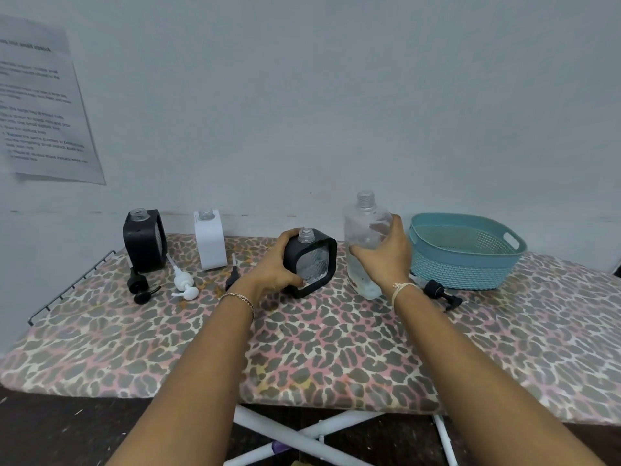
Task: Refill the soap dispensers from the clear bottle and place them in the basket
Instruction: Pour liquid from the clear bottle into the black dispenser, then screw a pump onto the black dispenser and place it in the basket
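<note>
Clear bottle [366, 243] is standing tall, mouth up, just left of the basket [467, 250], and the right hand [386, 257] is wrapping around it. Farther left of the basket, the left hand [275, 264] is gripping the leaning black dispenser [311, 262], its open mouth pointing up.

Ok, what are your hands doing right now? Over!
Left hand grips black dispenser, pump off. Right hand grips clear bottle, upright, uncapped. Basket holds no dispenser yet. Nothing between the two necks.
</note>
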Tool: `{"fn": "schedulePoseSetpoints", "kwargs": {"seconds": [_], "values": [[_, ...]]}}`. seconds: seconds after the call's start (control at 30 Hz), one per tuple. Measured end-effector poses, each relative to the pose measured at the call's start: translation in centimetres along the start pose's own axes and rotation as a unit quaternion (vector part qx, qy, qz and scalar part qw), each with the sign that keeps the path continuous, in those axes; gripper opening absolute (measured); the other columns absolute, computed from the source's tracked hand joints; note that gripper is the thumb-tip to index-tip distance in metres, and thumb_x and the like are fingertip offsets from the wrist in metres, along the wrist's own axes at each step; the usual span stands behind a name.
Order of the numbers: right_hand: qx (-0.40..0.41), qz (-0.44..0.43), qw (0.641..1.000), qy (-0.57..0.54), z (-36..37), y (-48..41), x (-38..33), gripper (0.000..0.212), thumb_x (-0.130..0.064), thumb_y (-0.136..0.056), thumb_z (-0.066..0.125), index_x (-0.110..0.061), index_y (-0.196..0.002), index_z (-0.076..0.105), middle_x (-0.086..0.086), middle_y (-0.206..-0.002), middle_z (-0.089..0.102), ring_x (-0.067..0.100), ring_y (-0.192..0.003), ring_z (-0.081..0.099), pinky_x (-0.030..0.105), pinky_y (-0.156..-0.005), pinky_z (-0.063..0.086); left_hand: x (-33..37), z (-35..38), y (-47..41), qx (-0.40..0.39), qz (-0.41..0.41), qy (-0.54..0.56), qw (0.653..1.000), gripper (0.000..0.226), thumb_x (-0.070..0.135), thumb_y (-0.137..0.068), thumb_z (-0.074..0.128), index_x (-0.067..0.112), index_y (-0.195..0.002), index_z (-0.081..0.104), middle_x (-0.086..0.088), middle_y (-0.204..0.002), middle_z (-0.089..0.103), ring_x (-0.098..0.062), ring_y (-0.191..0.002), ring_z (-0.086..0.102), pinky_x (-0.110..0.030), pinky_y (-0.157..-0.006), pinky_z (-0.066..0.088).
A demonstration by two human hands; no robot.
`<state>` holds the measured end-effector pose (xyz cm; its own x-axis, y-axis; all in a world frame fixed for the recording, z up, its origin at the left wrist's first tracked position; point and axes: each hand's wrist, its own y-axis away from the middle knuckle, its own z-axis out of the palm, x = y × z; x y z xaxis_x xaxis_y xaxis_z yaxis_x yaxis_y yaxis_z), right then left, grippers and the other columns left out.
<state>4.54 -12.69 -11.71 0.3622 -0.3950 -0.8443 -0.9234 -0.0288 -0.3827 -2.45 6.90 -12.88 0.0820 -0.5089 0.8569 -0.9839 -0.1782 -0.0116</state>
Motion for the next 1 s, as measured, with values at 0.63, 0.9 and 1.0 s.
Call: {"fn": "schedulePoseSetpoints", "kwargs": {"seconds": [0.63, 0.9, 1.0], "values": [[0.035, 0.028, 0.999, -0.005, 0.4, -0.1, 2.2, 0.076, -0.031, -0.070, 0.083, -0.014, -0.127, 0.036, 0.005, -0.126, 0.055, 0.024, -0.115, 0.054, 0.034, -0.093, 0.047, 0.7, -0.5, 0.4, -0.033, -0.006, 0.002, 0.999, 0.116, -0.017, -0.066, 0.074, 0.034, -0.150, 0.013, 0.002, -0.129, 0.037, -0.027, -0.116, 0.050, -0.045, -0.098, 0.049], [0.166, -0.013, 0.986, 0.009, 0.2, 3.6, -0.1, 0.087, -0.029, -0.065, 0.086, -0.015, -0.136, 0.037, 0.005, -0.138, 0.042, 0.022, -0.130, 0.037, 0.040, -0.107, 0.039, 0.2, 0.2, 2.0, 0.094, 0.040, -0.045, 0.994, 0.122, 0.003, -0.062, 0.086, 0.027, -0.153, 0.008, -0.004, -0.132, 0.049, -0.020, -0.120, 0.050, -0.028, -0.095, 0.042], [0.178, -0.041, 0.983, 0.029, 0.9, 5.5, -0.7, 0.089, -0.026, -0.066, 0.084, -0.021, -0.138, 0.033, 0.006, -0.144, 0.034, 0.024, -0.135, 0.031, 0.042, -0.112, 0.030, 0.1, -0.1, 3.4, 0.162, 0.049, -0.004, 0.986, 0.111, 0.025, -0.064, 0.089, 0.029, -0.151, 0.021, -0.003, -0.131, 0.050, -0.015, -0.121, 0.046, -0.027, -0.099, 0.036]]}}
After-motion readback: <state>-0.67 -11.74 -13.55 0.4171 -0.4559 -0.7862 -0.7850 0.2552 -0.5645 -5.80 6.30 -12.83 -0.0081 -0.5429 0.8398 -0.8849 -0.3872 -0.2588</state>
